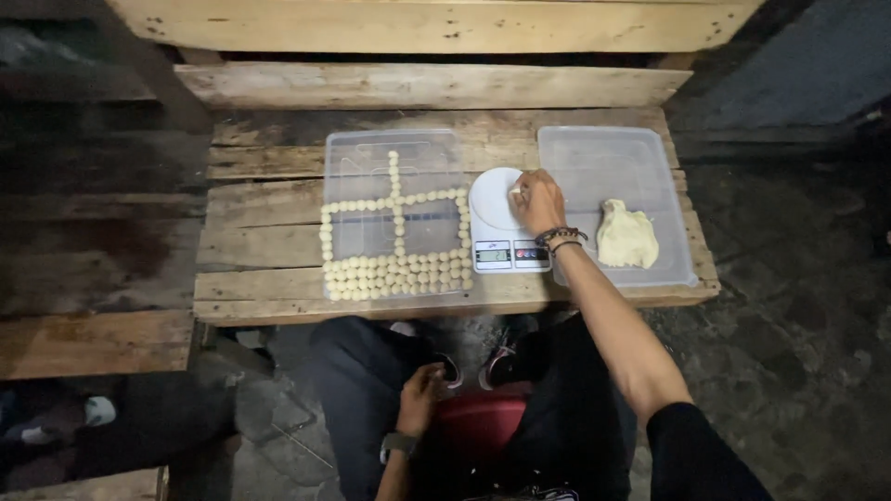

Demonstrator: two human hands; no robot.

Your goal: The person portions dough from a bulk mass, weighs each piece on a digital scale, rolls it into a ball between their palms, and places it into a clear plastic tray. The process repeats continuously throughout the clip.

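Note:
My right hand [538,201] reaches over the round plate of a white kitchen scale [498,223] and pinches a small piece of pale dough [515,191] at the plate's right side. A bead bracelet circles that wrist. My left hand [422,394], with a watch on its wrist, rests low by my knee with fingers loosely curled and nothing visible in it. A lump of pale dough [626,235] lies on the clear plastic lid [603,158] right of the scale. Left of the scale, a second clear lid [357,153] carries several small dough balls [394,274] in rows.
Everything sits on a low wooden pallet table [260,241]; more planks [418,83] stack behind it. A red stool [483,422] is under me, my shoes on the dark rough floor [789,325]. Another plank [83,343] lies at the left.

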